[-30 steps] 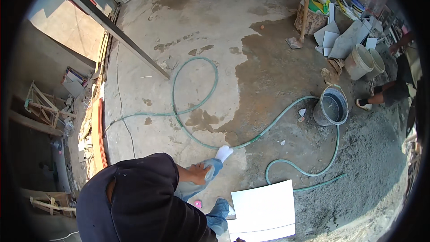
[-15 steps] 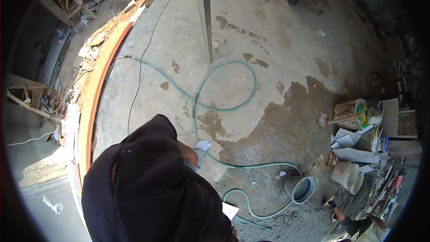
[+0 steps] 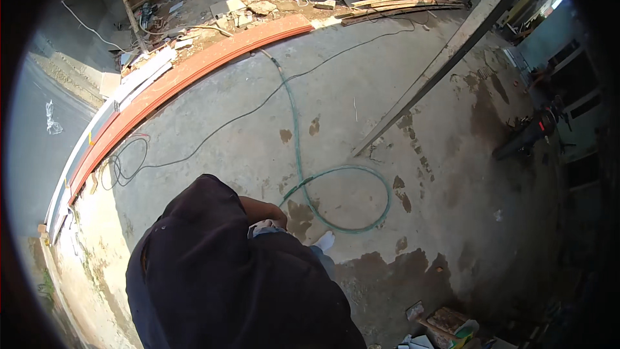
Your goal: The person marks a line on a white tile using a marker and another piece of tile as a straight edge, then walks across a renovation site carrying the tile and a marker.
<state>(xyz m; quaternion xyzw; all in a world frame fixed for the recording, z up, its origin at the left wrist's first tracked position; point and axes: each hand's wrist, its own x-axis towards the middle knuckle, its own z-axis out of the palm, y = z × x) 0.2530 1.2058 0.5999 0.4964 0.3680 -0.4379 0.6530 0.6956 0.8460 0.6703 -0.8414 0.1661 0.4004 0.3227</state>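
Orange strips [image 3: 213, 58]: stacked well beyond left hand [image 3: 278, 221], to its left. Cable [image 3: 258, 110]: strewn between strips and hand. Left hand: apparently rested on jeans [image 3: 323, 261]; finger closure cannot be told. Hose [image 3: 297, 136]: laid out, looped once, just beside left hand, seemingly ungripped. Right hand: hidden; hold, or whether hands meet, cannot be told. Floor [image 3: 226, 174]: wetted only partly, right of left hand.

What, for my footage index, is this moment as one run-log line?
left hand: at jeans, grip unclear | right hand: not in view | nearby: white sock, looped green hose | beyond: post, orange boards
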